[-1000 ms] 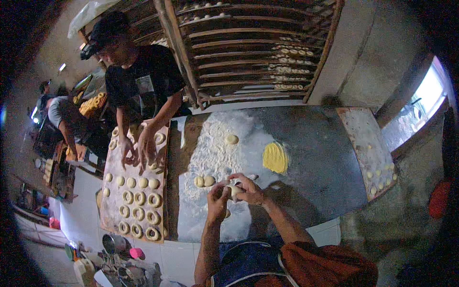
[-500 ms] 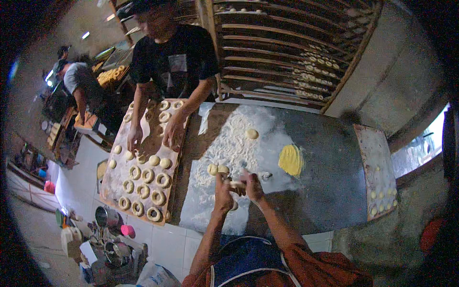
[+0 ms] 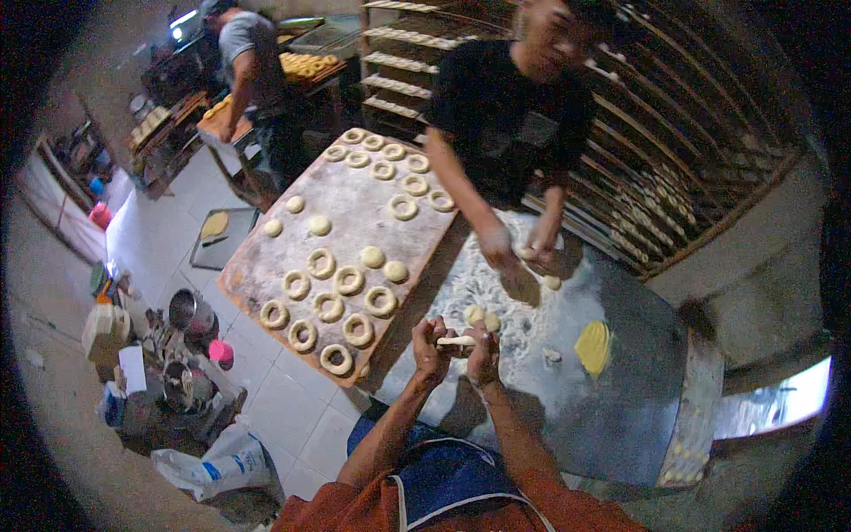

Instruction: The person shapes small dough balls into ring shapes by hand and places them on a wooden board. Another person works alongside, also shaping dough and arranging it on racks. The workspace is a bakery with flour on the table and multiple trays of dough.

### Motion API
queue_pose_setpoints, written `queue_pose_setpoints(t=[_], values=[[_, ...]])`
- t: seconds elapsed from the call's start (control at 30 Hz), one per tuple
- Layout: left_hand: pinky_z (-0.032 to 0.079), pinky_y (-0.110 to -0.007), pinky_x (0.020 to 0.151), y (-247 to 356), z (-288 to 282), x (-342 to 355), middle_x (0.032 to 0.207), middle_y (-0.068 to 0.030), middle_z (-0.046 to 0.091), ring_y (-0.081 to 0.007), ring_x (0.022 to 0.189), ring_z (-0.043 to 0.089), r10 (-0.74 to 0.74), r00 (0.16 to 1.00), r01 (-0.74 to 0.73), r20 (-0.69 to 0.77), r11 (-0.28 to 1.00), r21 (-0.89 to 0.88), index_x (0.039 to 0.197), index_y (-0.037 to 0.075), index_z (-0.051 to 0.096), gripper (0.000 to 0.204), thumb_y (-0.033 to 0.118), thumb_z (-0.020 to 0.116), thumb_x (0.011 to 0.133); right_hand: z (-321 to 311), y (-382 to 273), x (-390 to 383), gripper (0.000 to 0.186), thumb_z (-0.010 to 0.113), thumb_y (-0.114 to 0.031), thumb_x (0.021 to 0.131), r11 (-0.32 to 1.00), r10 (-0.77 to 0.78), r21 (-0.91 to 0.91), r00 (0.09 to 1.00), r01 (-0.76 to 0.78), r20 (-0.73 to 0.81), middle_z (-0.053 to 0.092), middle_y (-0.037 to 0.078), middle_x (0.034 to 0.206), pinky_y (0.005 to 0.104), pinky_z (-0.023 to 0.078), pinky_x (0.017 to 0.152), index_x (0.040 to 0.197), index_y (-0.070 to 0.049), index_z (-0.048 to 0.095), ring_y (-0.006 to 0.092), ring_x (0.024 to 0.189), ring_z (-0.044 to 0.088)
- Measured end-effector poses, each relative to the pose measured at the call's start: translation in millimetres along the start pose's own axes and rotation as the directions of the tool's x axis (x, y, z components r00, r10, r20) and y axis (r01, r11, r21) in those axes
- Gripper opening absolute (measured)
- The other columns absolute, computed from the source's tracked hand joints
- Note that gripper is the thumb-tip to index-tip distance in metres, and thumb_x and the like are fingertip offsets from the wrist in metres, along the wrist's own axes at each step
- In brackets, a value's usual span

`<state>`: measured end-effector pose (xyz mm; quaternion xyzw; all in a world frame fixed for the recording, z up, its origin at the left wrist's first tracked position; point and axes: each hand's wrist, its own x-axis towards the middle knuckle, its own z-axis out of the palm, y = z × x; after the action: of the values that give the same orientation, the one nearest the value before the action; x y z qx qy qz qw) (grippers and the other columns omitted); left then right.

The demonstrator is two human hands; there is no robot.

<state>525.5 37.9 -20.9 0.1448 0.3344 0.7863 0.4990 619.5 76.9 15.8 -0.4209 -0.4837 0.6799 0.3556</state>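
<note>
My left hand (image 3: 430, 346) and my right hand (image 3: 483, 350) hold a pale strip of dough (image 3: 456, 340) stretched between their fingers, just above the floured metal table (image 3: 620, 399). Two small dough balls (image 3: 481, 316) lie on the flour right behind my hands. To the left, a floured wooden board (image 3: 350, 222) carries several ring-shaped dough pieces (image 3: 359, 330) and a few round ones. Across the table, a person in a black shirt (image 3: 510, 106) presses both hands (image 3: 519, 257) on dough in the flour.
A yellow scraper (image 3: 593, 346) lies on the table's right part. Racks with trays of dough (image 3: 674, 186) stand behind. On the tiled floor at left sit metal pots (image 3: 191, 312), a pink cup (image 3: 220, 352) and a white bag (image 3: 222, 461). Another person (image 3: 253, 62) works at the far back.
My head has turned, so the view has rotated and drawn closer. My hands have stayed together on the dough strip. The person opposite has moved both hands from the board to the floured table.
</note>
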Motion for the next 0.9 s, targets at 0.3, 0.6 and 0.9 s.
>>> queue_pose_setpoints(t=[0.3,0.6,0.9], values=[[0.044,-0.037,0.053,86.4,-36.8,-4.6,0.063,-0.0042,0.046,-0.0190,0.057,0.051,0.391,0.915,-0.313,-0.101,0.845,0.434,0.075,0.003,0.044,0.036,0.035,0.048,0.091,61.7,55.3,35.2,0.056,0.048,-0.053,0.094,0.950,-0.157,-0.207,0.933,0.232,0.324,0.060,0.016,0.108,0.0360,0.049,0.077,0.109,0.001,0.054,0.0219,0.086,0.059],[0.042,-0.036,0.060,196.8,-104.0,-10.4,0.079,-0.0110,0.048,-0.0243,0.071,0.054,0.397,0.871,-0.146,-0.288,0.770,0.621,0.089,0.001,0.046,0.025,0.026,0.047,0.089,166.1,43.2,83.3,0.037,0.059,-0.013,0.088,0.574,-0.046,-0.343,0.448,0.744,0.893,0.057,0.025,0.112,0.0517,0.043,0.074,0.121,0.002,0.055,0.0372,0.091,0.057],[0.041,-0.035,0.058,235.9,-205.1,-9.0,0.063,-0.0043,0.048,-0.0190,0.063,0.051,0.665,0.717,-0.035,-0.210,0.336,0.941,0.086,0.003,0.050,0.021,0.022,0.059,0.085,271.7,84.2,92.6,0.048,0.049,-0.047,0.094,0.749,0.081,-0.355,0.454,0.560,0.887,0.063,0.011,0.077,0.0420,0.046,0.069,0.093,0.000,0.060,0.0266,0.077,0.060]])
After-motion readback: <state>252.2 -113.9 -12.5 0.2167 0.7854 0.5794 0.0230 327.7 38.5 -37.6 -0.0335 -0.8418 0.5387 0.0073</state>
